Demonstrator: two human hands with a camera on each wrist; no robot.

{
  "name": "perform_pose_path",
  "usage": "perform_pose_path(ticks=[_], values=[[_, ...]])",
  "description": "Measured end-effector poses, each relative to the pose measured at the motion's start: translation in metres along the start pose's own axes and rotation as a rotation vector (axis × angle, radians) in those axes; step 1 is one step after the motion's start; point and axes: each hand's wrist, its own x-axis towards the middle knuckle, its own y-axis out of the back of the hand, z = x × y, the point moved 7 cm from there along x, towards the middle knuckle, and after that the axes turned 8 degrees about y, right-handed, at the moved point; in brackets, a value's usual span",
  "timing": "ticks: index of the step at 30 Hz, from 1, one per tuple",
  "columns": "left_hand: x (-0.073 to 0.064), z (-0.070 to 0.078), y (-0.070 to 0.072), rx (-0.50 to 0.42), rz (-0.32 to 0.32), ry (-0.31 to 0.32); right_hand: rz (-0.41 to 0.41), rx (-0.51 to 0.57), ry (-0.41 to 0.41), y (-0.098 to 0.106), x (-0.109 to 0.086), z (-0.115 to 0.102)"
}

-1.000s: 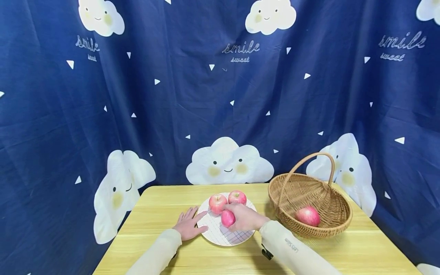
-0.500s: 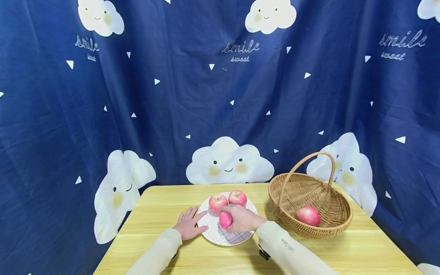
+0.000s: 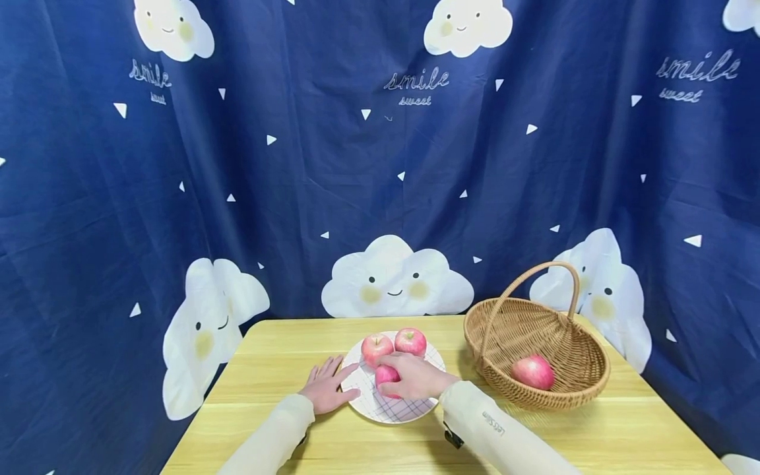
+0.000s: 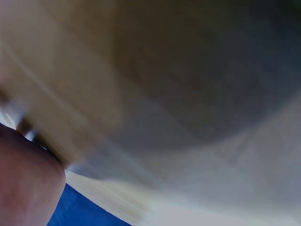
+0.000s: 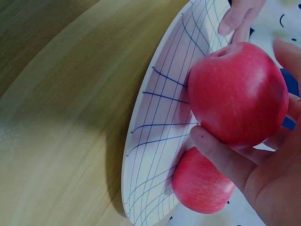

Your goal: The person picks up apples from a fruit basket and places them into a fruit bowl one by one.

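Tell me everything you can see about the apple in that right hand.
The apple is round, glossy and pinkish red, with a dimple at one end. The right hand grips it, thumb on one side, fingers on the other. It is over the plate, nearer the person than the plate's two other apples. Whether it touches the plate, I can't tell.

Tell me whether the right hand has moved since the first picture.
Yes: in the head view, the right hand has shifted slightly left, away from the basket.

glossy apple (image 5: 237,94), rough wicker basket (image 3: 516,326), smooth wood table (image 3: 368,452)
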Motion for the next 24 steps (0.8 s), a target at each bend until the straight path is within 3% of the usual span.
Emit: perform_pose_path(ticks=[13,24], values=[[0.000,-0.002,-0.002,0.024,0.017,-0.004,0.038,-0.053,0.066,0.003,0.003,-0.007],[0.000,0.001,0.001,0.011,0.014,-0.004,0.067,-0.041,0.070,0.001,0.011,-0.010]])
